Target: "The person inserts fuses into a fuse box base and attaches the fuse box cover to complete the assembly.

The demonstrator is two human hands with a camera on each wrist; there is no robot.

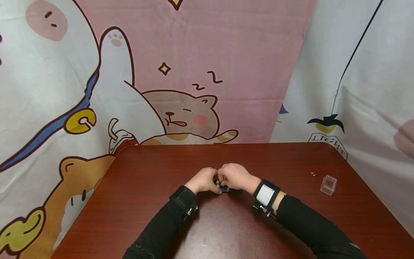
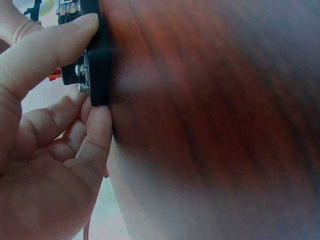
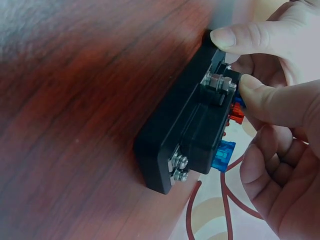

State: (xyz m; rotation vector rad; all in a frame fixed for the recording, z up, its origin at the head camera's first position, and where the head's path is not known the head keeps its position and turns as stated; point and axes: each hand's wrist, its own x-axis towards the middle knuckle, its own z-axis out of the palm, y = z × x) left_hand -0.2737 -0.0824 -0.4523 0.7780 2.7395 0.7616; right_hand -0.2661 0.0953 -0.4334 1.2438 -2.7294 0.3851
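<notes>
A black fuse block point(image 3: 172, 130) with metal screw terminals point(image 3: 219, 82) lies on the table, long and low. In the head view its dark edge point(image 1: 233, 190) shows beneath the hands. My left hand point(image 1: 205, 181) grips one end, thumb on the top edge and fingers underneath at the side. Thumb and fingers of my right hand point(image 1: 236, 176) pinch a small blue blade fuse point(image 3: 240, 101) at the block's top; most of it is hidden. Beside it sits a red blade fuse point(image 3: 236, 113), and another blue fuse point(image 3: 223, 156) stands in the block nearer the other end.
To the right on the brown table point(image 1: 275, 162) stands a small clear plastic box point(image 1: 329, 185). Tiny red and white pieces point(image 1: 314, 174) lie to its left. A printed cloth point(image 1: 242, 72) hangs behind the table's far edge.
</notes>
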